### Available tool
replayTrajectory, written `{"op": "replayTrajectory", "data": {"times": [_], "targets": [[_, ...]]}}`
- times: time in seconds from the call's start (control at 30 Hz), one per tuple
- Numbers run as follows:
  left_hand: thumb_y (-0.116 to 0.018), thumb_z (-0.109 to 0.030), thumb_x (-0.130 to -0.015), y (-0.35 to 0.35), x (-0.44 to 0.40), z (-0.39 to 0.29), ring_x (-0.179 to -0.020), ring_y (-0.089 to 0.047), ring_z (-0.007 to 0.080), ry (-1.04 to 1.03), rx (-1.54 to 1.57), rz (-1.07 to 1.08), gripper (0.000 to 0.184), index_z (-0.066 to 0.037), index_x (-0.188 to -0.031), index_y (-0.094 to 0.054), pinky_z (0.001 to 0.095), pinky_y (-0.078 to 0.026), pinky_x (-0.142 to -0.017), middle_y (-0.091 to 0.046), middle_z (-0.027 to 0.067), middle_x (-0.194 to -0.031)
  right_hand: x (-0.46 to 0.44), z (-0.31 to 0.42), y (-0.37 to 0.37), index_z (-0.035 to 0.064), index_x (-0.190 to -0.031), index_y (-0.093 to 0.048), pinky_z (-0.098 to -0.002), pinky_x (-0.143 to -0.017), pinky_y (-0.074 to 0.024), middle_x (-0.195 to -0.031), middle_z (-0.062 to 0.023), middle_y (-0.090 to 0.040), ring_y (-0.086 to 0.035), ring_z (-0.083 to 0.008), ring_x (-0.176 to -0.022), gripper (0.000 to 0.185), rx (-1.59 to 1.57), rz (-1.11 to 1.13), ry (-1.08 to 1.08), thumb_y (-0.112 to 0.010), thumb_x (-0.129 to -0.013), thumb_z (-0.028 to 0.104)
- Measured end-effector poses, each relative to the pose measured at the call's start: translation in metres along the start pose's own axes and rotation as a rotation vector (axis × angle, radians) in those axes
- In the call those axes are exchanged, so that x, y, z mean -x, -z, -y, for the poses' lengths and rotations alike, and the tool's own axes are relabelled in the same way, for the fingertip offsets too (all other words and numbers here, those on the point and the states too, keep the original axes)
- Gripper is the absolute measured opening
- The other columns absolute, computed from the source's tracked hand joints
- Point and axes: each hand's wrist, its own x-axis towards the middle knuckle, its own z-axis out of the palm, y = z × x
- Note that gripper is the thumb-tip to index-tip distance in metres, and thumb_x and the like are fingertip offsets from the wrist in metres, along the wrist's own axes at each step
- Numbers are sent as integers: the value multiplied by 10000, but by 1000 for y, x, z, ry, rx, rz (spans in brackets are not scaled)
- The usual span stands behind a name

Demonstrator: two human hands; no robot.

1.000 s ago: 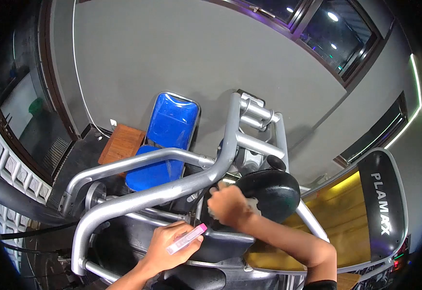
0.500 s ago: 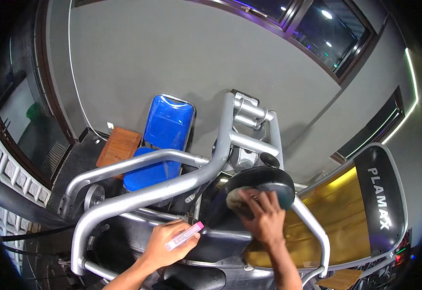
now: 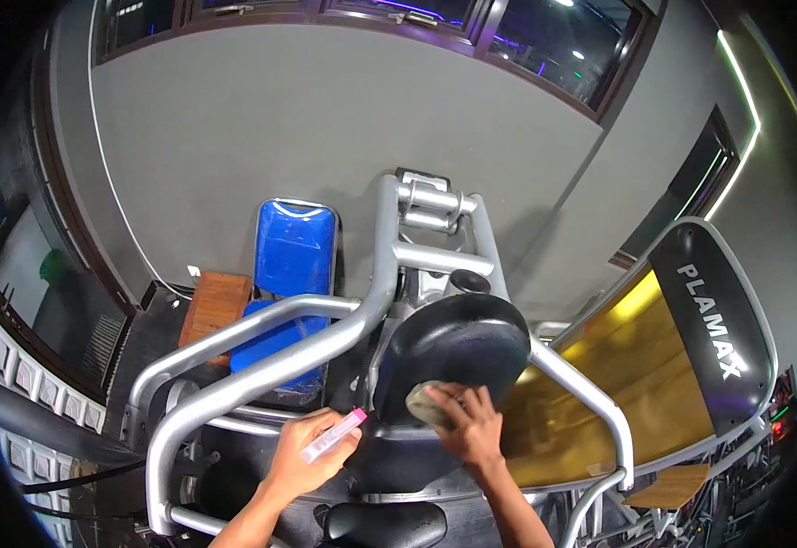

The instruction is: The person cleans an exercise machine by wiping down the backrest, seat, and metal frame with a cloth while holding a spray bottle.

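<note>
Gray wall [image 3: 325,110] behind, the right hand [image 3: 474,425], fingers spread, holds a cloth [image 3: 424,405] against a black pad [image 3: 462,342], center; at left, the left hand [image 3: 290,454] clasps a bottle [image 3: 329,440] slanting padward.

The pad [image 3: 458,342] beyond the right grip [image 3: 469,427] is smooth, glossy black; the wad [image 3: 426,405] in that grip looks matt and rough, probably cloth or sponge. The left grip [image 3: 311,449] holds a smooth, translucent plastic bottle [image 3: 330,438]. Beyond both grips: satin-silver metal tubing [image 3: 261,368], a shiny blue chair [image 3: 295,251], a matt grey wall [image 3: 325,110]
</note>
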Motion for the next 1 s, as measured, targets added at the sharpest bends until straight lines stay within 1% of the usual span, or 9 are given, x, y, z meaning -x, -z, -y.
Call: {"op": "replayTrajectory", "data": {"times": [0.17, 0.3, 0.5, 0.53, 0.57, 0.63, 0.7, 0.8, 1.0], "targets": [[-692, -153, -860, -6, 4, -6, -546, -562, 145, 56, 16, 30, 159, -4, -815, -660, 276, -429, -543, -579, 76, -673, -6, -27, 24, 195, -1155, -686, -382, -805, -535, -1091, -36, -650, -599, -253, -958, 637, -26, -285, -211, -840, -550, 70], [-685, -139, -866, -19, 9, -4, -544, -584, 121, 27, -17, 40, 143, -2, -829, -662, 275, -436, -518, -575, 58, -679, -12, -28, 11, 184, -1160, -684, -398, -834, -513, -1081, -59, -649, -593, -283, -954, 613, -171, -435, -231, -846, -576, 92], [-643, -50, -864, -40, 22, -26, -540, -621, 108, 88, 92, 18, 77, 23, -859, -665, 249, -474, -488, -594, 47, -728, -27, 17, -19, 190, -1143, -692, -384, -835, -520, -1080, -24, -641, -593, -260, -952, 640, -342, -430, -149, -843, -537, 50], [-633, -34, -863, -45, 25, -25, -541, -624, 106, 88, 103, 4, 71, 30, -864, -665, 242, -483, -489, -600, 48, -741, -26, 20, -20, 211, -1137, -695, -373, -792, -548, -1085, 11, -639, -593, -243, -951, 619, -316, -383, -136, -842, -556, 60], [-622, -140, -917, -51, 29, -26, -542, -634, 139, 78, 59, 1, 181, 25, -850, -651, 266, -478, -501, -644, 81, -763, -23, 19, -19, 222, -1134, -696, -366, -765, -560, -1089, 24, -638, -592, -235, -950, 607, -308, -351, -123, -841, -565, 69], [-611, -144, -921, -62, 36, -28, -545, -643, 154, 85, 81, -10, 182, 29, -879, -649, 269, -485, -502, -657, 96, -792, -14, 13, -19, 234, -1131, -697, -359, -737, -572, -1093, 37, -636, -592, -228, -949, 595, -314, -325, -108, -840, -575, 78], [-592, -153, -924, -74, 44, -21, -548, -660, 204, 111, 159, -15, 207, 46, -955, -636, 289, -507, -511, -683, 142, -873, -1, -6, -17, 295, -1187, -666, -362, -626, -588, -1140, 92, -613, -586, -212, -965, 613, -264, -247, -44, -818, -626, 101], [-598, -61, -912, -90, 55, -26, -555, -642, 148, 201, 239, -71, 122, 40, -887, -662, 254, -493, -510, -631, 68, -801, 18, -35, -8, 287, -1167, -678, -356, -664, -582, -1101, 76, -627, -597, -209, -955, 614, -279, -259, -87, -836, -598, 121], [-604, -69, -918, -107, 74, -22, -555, -661, 182, 184, 223, -115, 125, 44, -922, -656, 277, -504, -510, -682, 127, -870, 30, -81, 10, 190, -1121, -708, -393, -797, -527, -1042, -30, -660, -608, -272, -903, 610, -334, -520, -277, -851, -540, 68]]}}
